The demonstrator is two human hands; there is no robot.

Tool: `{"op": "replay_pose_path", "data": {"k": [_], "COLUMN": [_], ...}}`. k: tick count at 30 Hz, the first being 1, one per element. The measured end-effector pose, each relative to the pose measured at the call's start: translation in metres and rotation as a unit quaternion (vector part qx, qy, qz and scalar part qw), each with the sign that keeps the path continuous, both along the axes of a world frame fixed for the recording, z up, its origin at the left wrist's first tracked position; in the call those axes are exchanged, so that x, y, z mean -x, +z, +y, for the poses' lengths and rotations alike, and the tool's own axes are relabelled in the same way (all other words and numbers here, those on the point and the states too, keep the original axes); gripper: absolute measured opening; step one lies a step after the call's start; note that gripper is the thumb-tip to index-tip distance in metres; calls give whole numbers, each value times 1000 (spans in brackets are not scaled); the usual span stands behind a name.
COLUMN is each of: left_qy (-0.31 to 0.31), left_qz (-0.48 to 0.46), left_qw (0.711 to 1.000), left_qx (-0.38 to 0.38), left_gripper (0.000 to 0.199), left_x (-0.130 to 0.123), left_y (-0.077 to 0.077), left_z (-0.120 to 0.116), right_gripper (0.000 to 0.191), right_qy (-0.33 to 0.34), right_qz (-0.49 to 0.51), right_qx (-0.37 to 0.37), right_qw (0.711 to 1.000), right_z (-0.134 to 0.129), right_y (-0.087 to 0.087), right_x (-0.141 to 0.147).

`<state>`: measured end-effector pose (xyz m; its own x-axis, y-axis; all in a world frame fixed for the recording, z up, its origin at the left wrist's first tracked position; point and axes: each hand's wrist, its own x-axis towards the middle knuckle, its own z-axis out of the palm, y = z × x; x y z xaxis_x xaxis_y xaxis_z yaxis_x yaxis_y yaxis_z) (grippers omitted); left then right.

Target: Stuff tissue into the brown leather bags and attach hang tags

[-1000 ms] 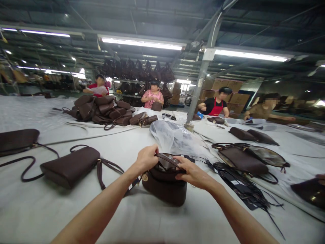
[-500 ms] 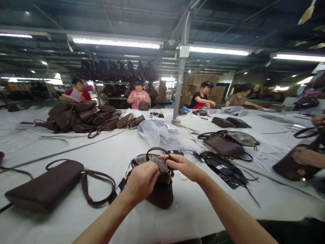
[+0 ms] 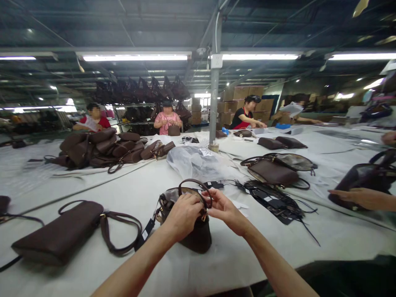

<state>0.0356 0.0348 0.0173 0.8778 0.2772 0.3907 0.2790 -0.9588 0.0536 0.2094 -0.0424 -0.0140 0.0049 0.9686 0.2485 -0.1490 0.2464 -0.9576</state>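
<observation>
A small dark brown handbag (image 3: pixel 196 237) stands upright on the white table in front of me, its top open and pale lining showing. Its loop handle (image 3: pixel 191 181) is raised. My left hand (image 3: pixel 185 215) is closed at the near rim of the opening, fingertips partly hidden over the edge. On the right side, my right hand (image 3: pixel 225 211) has its fingers curled at the rim and the handle's end, near the gold zip pull (image 3: pixel 203 217). A black tag (image 3: pixel 147 229) with a white label hangs at the bag's left.
Another brown handbag (image 3: pixel 58 235) lies at left with its strap looped. Black tags (image 3: pixel 275 202) are heaped at right, below an open bag (image 3: pixel 272 171). Clear plastic (image 3: pixel 194 161) and a pole (image 3: pixel 214 99) stand beyond. A co-worker's hand (image 3: pixel 361 198) touches a bag at far right.
My left hand has shifted right and turned lower over the rim. My right hand has moved from atop the handle down to its right end. The co-worker's bag at right has tilted up.
</observation>
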Motion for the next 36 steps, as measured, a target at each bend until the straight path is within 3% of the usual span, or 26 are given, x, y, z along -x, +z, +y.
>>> {"op": "replay_pose_path", "data": {"k": [3,7,10,13,20,26,31,36], "left_qy": [9,17,30,29,66,46,61,92], "left_qz": [49,82,61,36,41,46,13,-33], "left_qw": [999,997,998,999,997,998,996,993], "left_qx": [4,5,10,10,12,23,64,64], "left_gripper": [12,10,13,16,2,16,25,24], "left_x": [-4,-7,-6,-3,-12,-12,-11,-15], "left_y": [8,15,15,11,2,3,6,3], "left_z": [-2,-6,-7,-8,-8,-11,-21,-24], "right_gripper": [60,45,26,20,23,26,59,37], "right_qy": [6,-107,-200,-246,-262,-225,-260,-288], "right_qz": [-17,-83,-97,-90,-57,-67,-91,-109], "right_qx": [-29,-69,-101,-109,-87,-106,-114,-130], "right_qw": [999,988,970,959,959,966,955,943], "right_z": [-3,-1,2,4,4,-2,9,23], "right_y": [-22,-44,-47,-43,-43,-56,-72,-72], "right_x": [2,15,25,31,33,31,38,46]}}
